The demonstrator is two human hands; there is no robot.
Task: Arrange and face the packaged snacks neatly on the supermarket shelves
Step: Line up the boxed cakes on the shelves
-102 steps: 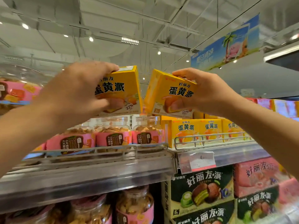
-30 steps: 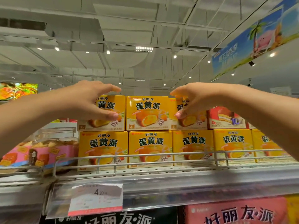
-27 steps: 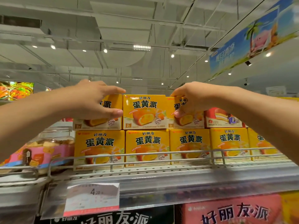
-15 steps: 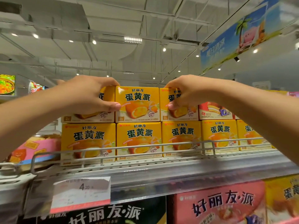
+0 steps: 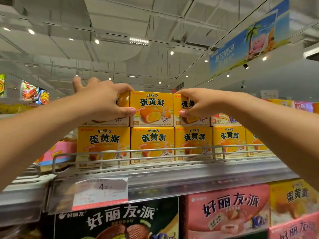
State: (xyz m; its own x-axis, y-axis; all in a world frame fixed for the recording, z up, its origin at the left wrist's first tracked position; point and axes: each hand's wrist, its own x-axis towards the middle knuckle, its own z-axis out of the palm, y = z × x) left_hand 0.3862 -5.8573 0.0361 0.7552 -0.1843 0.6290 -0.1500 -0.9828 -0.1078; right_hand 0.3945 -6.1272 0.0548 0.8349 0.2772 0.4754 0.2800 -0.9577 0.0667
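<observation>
Top-tier yolk-pie boxes are being squared up. Left box [image 5: 120, 107] is gripped by the left hand [image 5: 103, 100]: fingers curled over the top edge, thumb pressed on the front face, little finger stuck out clear. Right box [image 5: 188, 109] is pinched the same way by the right hand [image 5: 198, 104]. Middle box [image 5: 151, 108] sits untouched between them, flush and face-out, likely used as the reference. Both held boxes rest on the lower row [image 5: 153, 144], behind the wire rail [image 5: 155, 150] that stops slide-off. A red box [image 5: 224, 119] sits right of the upper row, lower and out of pattern. Price tag [image 5: 101, 190] is clipped under the shelf edge [image 5: 207, 176].
</observation>
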